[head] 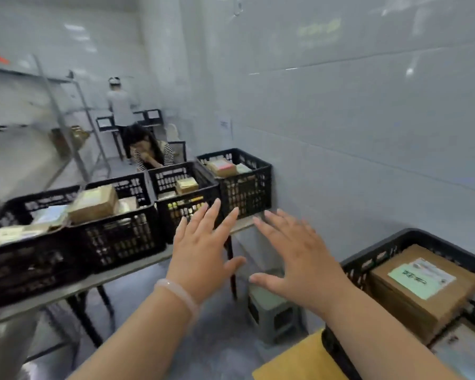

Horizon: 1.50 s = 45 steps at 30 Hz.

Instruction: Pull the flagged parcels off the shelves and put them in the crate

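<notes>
While holding nothing, with left hand and right hand both spread wide, looks like a gap between picks. Can see 1 brown parcel in the crate at right. Next: turn to the shelves at left and grab a flagged one.

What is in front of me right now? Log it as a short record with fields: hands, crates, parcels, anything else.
left hand: open, fingers spread, holds nothing; pale bracelet on wrist
right hand: open, fingers spread, holds nothing
table: carries a row of four black crates with parcels inside
near crate: lower right, holds a cardboard parcel with a green label
shelving: far left, blurred
stool: grey, on the floor past the table end
others: seated person, standing person
</notes>
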Available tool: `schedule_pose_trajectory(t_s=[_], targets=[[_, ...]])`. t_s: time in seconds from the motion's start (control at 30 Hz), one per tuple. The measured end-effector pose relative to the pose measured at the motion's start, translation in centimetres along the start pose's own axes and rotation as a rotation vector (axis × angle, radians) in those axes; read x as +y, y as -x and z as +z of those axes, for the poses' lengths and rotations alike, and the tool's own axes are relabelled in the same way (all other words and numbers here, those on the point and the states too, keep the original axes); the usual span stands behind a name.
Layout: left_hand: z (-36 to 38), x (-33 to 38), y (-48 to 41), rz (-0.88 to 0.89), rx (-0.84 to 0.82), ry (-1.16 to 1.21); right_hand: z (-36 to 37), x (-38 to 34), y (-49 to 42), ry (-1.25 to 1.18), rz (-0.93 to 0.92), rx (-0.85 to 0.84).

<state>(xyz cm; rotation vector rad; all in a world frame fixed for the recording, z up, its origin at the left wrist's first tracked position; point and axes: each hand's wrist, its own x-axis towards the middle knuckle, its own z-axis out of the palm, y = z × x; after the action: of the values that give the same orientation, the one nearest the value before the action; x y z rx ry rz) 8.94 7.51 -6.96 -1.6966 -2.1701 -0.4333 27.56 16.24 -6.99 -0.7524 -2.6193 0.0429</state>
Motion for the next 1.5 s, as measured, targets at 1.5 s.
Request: schedule_pose_trajectory(t_s=[1.5], targets=[[-35.6,-37.1,39.9,-1.72,0.376,-0.403,4.8,-75.8,-16.0,-1.103,-1.151,-0.72]])
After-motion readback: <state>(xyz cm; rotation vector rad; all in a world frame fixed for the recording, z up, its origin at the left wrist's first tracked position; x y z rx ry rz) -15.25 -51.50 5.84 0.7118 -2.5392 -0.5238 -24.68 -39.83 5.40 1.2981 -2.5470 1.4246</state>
